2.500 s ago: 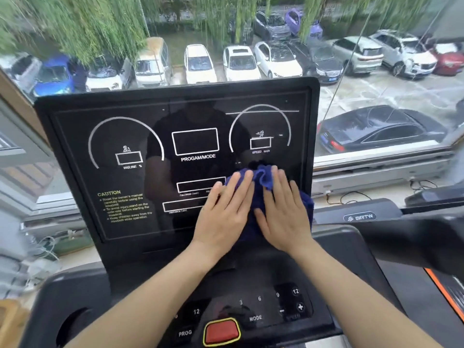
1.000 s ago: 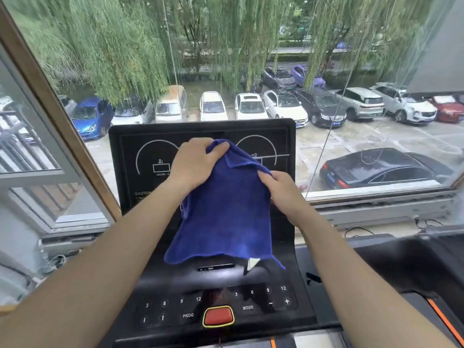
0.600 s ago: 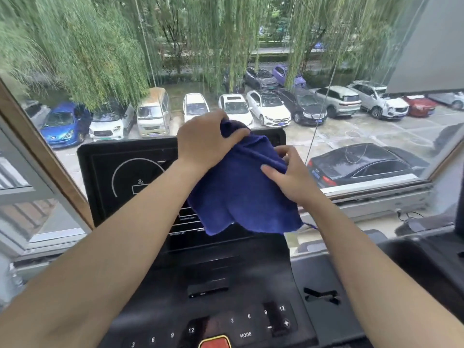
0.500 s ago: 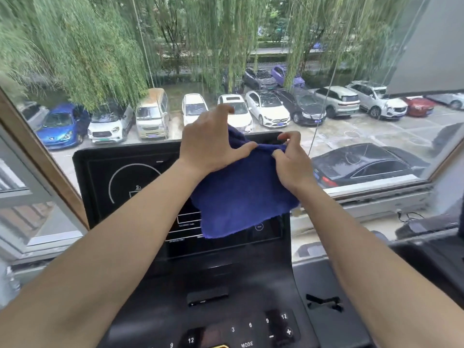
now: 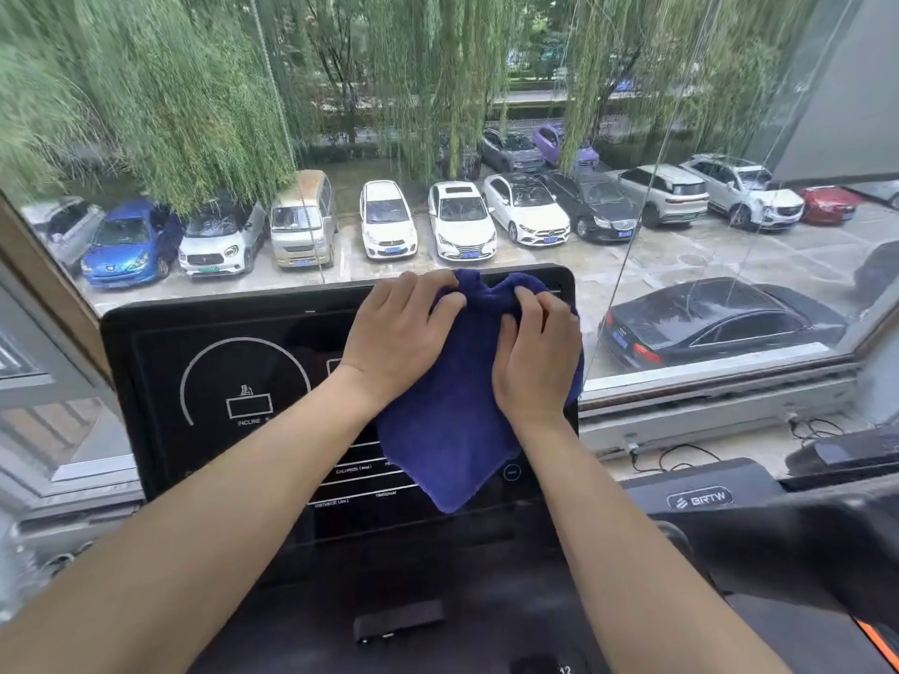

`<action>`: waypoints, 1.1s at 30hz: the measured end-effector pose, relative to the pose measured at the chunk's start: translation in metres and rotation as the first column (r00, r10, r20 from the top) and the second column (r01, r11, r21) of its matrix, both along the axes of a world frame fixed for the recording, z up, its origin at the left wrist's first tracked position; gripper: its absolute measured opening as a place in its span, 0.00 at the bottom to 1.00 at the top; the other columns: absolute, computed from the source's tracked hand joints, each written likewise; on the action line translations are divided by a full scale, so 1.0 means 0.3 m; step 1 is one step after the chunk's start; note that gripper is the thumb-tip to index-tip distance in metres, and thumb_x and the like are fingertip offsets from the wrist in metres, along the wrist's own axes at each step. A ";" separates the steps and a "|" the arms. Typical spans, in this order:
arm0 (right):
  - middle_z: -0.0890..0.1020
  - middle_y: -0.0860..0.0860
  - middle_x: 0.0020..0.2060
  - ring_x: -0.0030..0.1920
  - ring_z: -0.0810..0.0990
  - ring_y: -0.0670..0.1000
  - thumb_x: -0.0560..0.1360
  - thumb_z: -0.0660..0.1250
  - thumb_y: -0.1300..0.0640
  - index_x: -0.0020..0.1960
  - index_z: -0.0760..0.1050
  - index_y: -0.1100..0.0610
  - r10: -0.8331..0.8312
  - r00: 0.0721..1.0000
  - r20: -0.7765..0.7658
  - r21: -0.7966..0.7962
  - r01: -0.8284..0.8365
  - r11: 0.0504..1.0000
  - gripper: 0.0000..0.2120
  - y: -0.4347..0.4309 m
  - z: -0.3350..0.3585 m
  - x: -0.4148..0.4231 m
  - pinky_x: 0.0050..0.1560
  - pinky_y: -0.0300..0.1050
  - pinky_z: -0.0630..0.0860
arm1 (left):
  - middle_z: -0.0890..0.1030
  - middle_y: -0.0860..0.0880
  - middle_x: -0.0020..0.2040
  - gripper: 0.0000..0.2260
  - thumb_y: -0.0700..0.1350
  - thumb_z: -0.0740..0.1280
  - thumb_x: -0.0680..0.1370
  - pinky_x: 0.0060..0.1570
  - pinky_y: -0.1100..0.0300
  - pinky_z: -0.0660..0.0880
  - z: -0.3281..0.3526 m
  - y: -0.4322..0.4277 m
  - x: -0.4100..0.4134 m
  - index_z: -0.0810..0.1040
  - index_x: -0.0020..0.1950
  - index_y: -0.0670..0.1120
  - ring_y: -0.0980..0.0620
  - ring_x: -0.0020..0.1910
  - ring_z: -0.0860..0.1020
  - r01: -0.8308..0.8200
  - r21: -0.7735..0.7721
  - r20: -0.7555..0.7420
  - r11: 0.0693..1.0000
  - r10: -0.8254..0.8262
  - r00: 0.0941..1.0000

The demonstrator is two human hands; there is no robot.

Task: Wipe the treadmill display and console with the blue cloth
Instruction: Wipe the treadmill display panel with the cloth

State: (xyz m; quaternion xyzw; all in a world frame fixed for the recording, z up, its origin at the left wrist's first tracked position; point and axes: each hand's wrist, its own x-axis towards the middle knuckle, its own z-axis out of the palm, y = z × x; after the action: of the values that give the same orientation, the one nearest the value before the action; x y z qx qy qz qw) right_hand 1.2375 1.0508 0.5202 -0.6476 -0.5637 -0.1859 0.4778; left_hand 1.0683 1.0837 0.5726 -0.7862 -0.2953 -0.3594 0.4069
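The blue cloth [image 5: 450, 430] hangs over the upper right part of the black treadmill display [image 5: 219, 381]. Its top is bunched at the display's upper edge and its lower corner drapes down the screen. My left hand [image 5: 399, 333] grips the cloth's top left and rests on the display. My right hand [image 5: 537, 362] grips the cloth's top right and presses it against the screen near the right edge. The console [image 5: 413, 600] below the display is dark, and its buttons are mostly out of frame.
A large window [image 5: 438, 138] stands right behind the display, with a sill and cables [image 5: 681, 454] at the right. A second black machine with a handrail [image 5: 802, 542] sits close on the right. A window frame [image 5: 48, 308] runs along the left.
Both hands lifted the cloth off the screen, spread it in the air and gathered its top edge. Now they have brought it down against the display's upper right.
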 end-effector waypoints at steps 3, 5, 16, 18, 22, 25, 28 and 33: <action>0.70 0.65 0.72 0.71 0.66 0.64 0.79 0.59 0.50 0.76 0.62 0.64 0.020 0.993 0.115 -0.135 -0.004 0.991 0.30 -0.030 -0.073 -0.013 0.71 0.58 0.62 | 0.78 0.36 0.66 0.12 0.38 0.61 0.81 0.50 0.48 0.74 -0.082 -0.046 0.046 0.80 0.61 0.38 0.37 0.54 0.79 -0.051 -0.085 0.023 0.995 0.053 0.998; 0.61 0.64 0.77 0.78 0.57 0.63 0.79 0.56 0.47 0.79 0.54 0.65 0.025 0.989 0.148 -0.197 0.005 0.980 0.35 -0.032 -0.076 -0.005 0.78 0.56 0.52 | 0.64 0.30 0.75 0.19 0.41 0.54 0.84 0.66 0.45 0.70 -0.145 -0.095 0.102 0.69 0.72 0.33 0.33 0.69 0.70 -0.147 -0.227 -0.015 0.963 0.148 0.989; 0.59 0.64 0.78 0.79 0.53 0.61 0.78 0.55 0.47 0.80 0.49 0.64 0.097 0.936 0.339 -0.241 -0.013 0.971 0.37 0.016 0.011 -0.151 0.78 0.53 0.41 | 0.43 0.40 0.80 0.34 0.55 0.55 0.83 0.78 0.49 0.40 -0.178 -0.092 -0.135 0.46 0.80 0.38 0.43 0.81 0.49 -0.248 -0.424 0.018 0.871 0.282 0.959; 0.60 0.64 0.78 0.79 0.55 0.61 0.79 0.56 0.46 0.80 0.51 0.64 0.152 0.907 0.393 -0.229 -0.063 0.971 0.36 0.039 0.045 -0.269 0.78 0.54 0.43 | 0.45 0.40 0.80 0.33 0.55 0.56 0.83 0.78 0.48 0.44 -0.155 -0.087 -0.259 0.50 0.80 0.37 0.42 0.81 0.51 -0.300 -0.429 0.031 0.852 0.346 0.938; 0.61 0.61 0.78 0.79 0.57 0.59 0.80 0.56 0.45 0.80 0.56 0.63 0.249 0.847 0.469 -0.207 -0.168 0.964 0.34 0.082 0.111 -0.558 0.78 0.56 0.47 | 0.50 0.37 0.81 0.32 0.55 0.53 0.83 0.78 0.47 0.47 -0.104 -0.070 -0.530 0.52 0.80 0.36 0.40 0.80 0.52 -0.396 -0.429 0.068 0.812 0.466 0.882; 0.61 0.58 0.79 0.80 0.56 0.57 0.81 0.55 0.46 0.81 0.53 0.61 0.316 0.808 0.497 -0.217 -0.237 0.947 0.33 0.097 0.135 -0.759 0.79 0.56 0.48 | 0.50 0.38 0.81 0.30 0.52 0.53 0.83 0.78 0.49 0.43 -0.102 -0.071 -0.699 0.51 0.81 0.37 0.41 0.81 0.51 -0.403 -0.446 0.111 0.799 0.496 0.861; 0.59 0.57 0.80 0.80 0.55 0.56 0.82 0.54 0.47 0.81 0.52 0.60 0.373 0.779 0.504 -0.249 -0.283 0.926 0.32 0.085 0.111 -0.883 0.78 0.54 0.45 | 0.48 0.39 0.81 0.29 0.50 0.51 0.84 0.78 0.50 0.42 -0.174 -0.102 -0.793 0.49 0.81 0.38 0.41 0.81 0.49 -0.394 -0.483 0.163 0.782 0.522 0.837; 0.60 0.55 0.80 0.80 0.55 0.54 0.81 0.56 0.48 0.81 0.53 0.59 0.477 0.669 0.570 -0.339 -0.337 0.878 0.32 -0.032 -0.085 -0.913 0.78 0.52 0.44 | 0.58 0.33 0.78 0.26 0.45 0.51 0.84 0.78 0.43 0.53 -0.410 -0.257 -0.776 0.52 0.78 0.33 0.37 0.79 0.55 -0.337 -0.591 0.224 0.733 0.550 0.804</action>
State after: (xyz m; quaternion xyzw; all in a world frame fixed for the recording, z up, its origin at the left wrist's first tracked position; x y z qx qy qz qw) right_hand 0.9636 1.0412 0.4946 -0.4475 -0.8381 -0.2234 0.2177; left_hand 0.8355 1.0065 0.4496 -0.6837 -0.6379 -0.3015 0.1863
